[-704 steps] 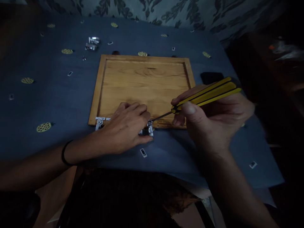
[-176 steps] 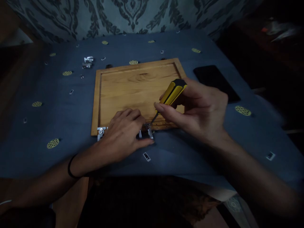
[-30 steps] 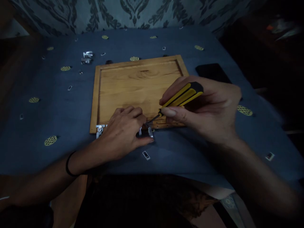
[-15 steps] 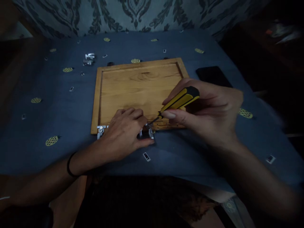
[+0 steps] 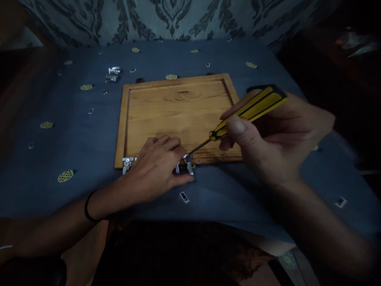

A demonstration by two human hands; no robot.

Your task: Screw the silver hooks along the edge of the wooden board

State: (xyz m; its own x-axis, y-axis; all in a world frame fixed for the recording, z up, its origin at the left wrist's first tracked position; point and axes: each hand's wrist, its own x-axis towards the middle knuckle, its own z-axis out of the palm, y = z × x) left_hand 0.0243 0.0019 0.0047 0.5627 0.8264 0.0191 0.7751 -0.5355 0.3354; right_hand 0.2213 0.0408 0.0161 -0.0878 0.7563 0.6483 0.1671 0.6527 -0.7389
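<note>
My left hand (image 5: 159, 167) presses on the near edge of a framed wooden door panel (image 5: 178, 115). Its thumb and fingers grip a metal cabinet hinge (image 5: 189, 167), partly hidden by the hand. In my right hand (image 5: 274, 139) is a yellow and black screwdriver (image 5: 247, 113), held slantwise between thumb and fingers. The screwdriver's tip meets the hinge's top; any screw under it is too small to make out. Left of my left hand, a second hinge (image 5: 127, 163) sits on the panel's near left corner, partly covered by the wrist.
Loose metal hinges (image 5: 113, 74) lie at the back left of the blue tablecloth (image 5: 77, 147), with small screws (image 5: 104, 91) nearby. A dark flat object (image 5: 253, 88) shows partly behind my right hand. Patterned fabric (image 5: 171, 20) rises behind the table.
My right hand has moved up and to the right, gripping the screwdriver farther from the hinge. More of its shaft shows now. My left hand stays on the hinge.
</note>
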